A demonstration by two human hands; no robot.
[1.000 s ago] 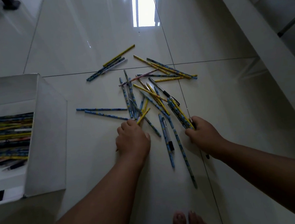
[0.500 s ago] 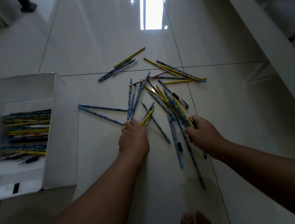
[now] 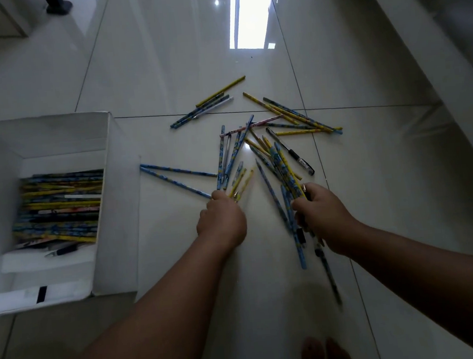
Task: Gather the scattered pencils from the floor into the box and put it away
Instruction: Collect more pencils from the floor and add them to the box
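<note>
The left hand (image 3: 221,223) was clenched around the near ends of a small fan of pencils, two yellow ones (image 3: 241,182) and several blue ones sticking out of the fist toward twelve o'clock. A second before, the same fist lay lower on the tile with only one yellow tip showing; since then more blue shafts had swung in to meet it. The two long blue pencils (image 3: 177,178) at its ten o'clock now ended right at the knuckles.

The right hand (image 3: 324,219) was clamped on a thicker bundle of blue-and-yellow pencils (image 3: 282,170), which ran out of the grip toward eleven o'clock, while their lower ends trailed out toward six o'clock, blurred. Earlier these pencils lay flat and apart on the floor; here they were drawn together and tilted into one sheaf. A black pen (image 3: 292,153) lay just beside the sheaf at one o'clock.

Farther out, at twelve o'clock, a yellow-and-blue group (image 3: 209,105) and a crossed cluster (image 3: 295,115) rested on the tiled floor (image 3: 163,57) as they had before.

The white box (image 3: 118,205) stood at nine o'clock of the hands, well apart from them, open, with stacked pencils (image 3: 62,207) lying lengthwise inside. Bare toes (image 3: 325,353) showed at six o'clock.
</note>
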